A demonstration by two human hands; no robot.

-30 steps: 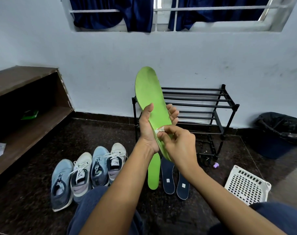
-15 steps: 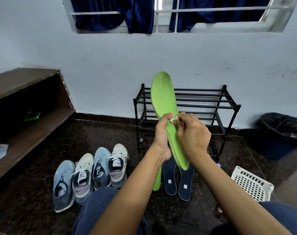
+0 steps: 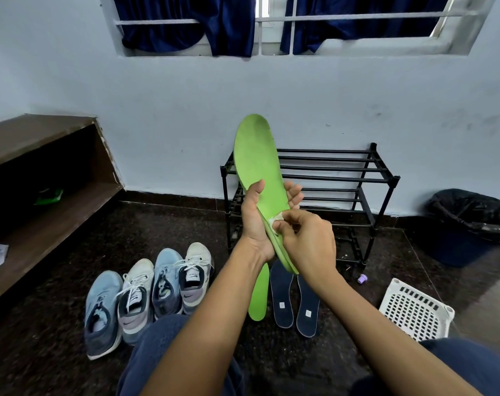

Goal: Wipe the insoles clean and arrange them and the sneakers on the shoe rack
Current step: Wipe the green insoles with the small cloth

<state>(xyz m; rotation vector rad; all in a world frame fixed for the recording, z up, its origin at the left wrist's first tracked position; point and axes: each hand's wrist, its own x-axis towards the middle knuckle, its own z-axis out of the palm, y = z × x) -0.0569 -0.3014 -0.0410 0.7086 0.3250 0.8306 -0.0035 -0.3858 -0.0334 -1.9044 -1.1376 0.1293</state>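
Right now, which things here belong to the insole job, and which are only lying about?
Job: green insole in the left hand, white wipe in the right hand, floor insoles, sneakers, shoe rack.
Lying about: white basket, black bin, purple cap.

Dark swoosh logo on the grey heel of a white-and-grey lace-up sneaker (image 3: 134,307), same logo on its twin sneaker (image 3: 196,270), tongue-label print too small to read, small white square tags on two navy foam insoles (image 3: 281,292), illegible

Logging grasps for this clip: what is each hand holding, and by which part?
Left hand grips the green insole across its lower half; right hand pinches a white wipe in its fingertips.
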